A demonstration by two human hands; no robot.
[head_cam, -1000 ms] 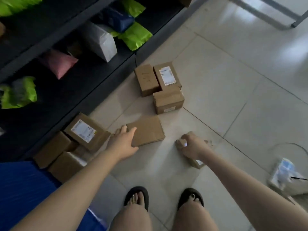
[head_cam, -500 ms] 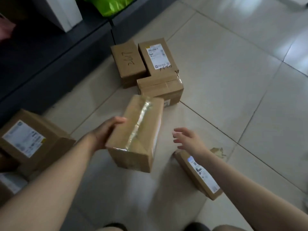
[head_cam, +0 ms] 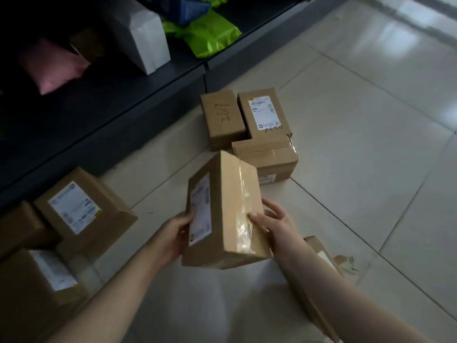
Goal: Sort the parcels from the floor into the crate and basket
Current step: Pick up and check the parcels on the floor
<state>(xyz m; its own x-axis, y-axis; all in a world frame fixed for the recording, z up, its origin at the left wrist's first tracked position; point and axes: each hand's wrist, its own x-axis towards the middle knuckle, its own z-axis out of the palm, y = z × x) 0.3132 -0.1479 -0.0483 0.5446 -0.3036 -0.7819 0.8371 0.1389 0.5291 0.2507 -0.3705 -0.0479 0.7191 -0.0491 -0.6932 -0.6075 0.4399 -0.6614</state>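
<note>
Now your right hand has joined your left hand, both gripping the box at centre frame; lifted off the floor, it's ready for sorting.

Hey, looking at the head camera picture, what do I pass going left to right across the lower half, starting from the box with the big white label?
labelled box → left hand → held parcel → right hand → flat parcel, partly under the right forearm
</note>
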